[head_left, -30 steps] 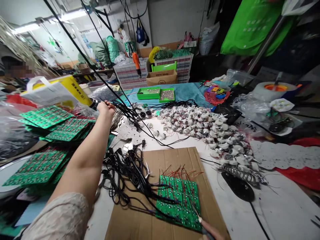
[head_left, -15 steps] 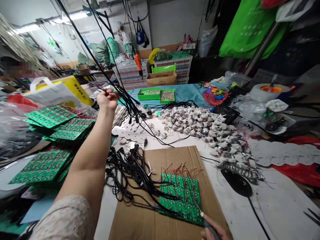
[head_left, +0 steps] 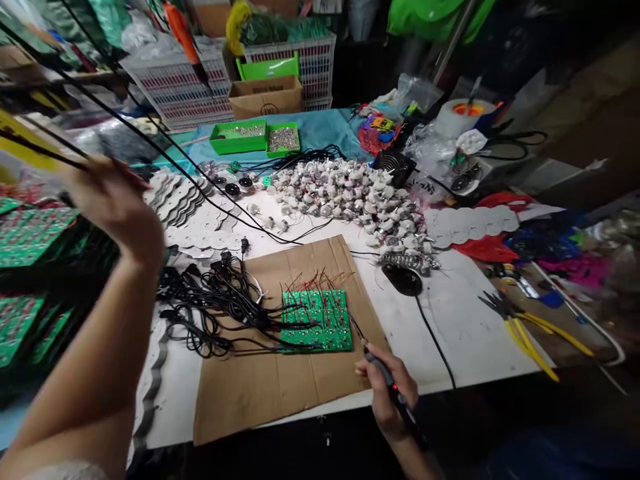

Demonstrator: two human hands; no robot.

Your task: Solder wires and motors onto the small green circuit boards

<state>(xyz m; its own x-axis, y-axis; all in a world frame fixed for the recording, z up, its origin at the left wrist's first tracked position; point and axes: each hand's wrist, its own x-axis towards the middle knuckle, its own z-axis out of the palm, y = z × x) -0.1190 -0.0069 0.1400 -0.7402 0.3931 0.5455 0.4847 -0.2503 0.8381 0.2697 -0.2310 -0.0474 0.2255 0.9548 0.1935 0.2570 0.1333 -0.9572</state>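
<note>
My left hand [head_left: 113, 207], raised at the left and blurred by motion, is closed around black power cords [head_left: 43, 148] that stretch past it to the upper left. In my right hand [head_left: 387, 387] is a soldering iron [head_left: 387, 377] with a small red light on its handle. Its tip points at the right edge of a green circuit board panel [head_left: 316, 320] lying on a flat piece of cardboard [head_left: 295, 383]. Thin red wires stand up from the panel's far side. Black plugged cords [head_left: 227, 290] lie bunched to its left, their ends reaching onto the panel.
White-capped small parts [head_left: 355, 193] form a heap behind the cardboard. Yellow-handled pliers [head_left: 525, 327] rest at the right. Green panels are stacked [head_left: 35, 237] at the left. Two green trays [head_left: 239, 138] of small metal parts sit at the back. An orange electric screwdriver [head_left: 181, 33] hangs above.
The view has swung down and right. My left hand has drawn nearer with the cords, and the bundle that hung below it is no longer seen. The soldering iron has pulled back toward the panel's edge.
</note>
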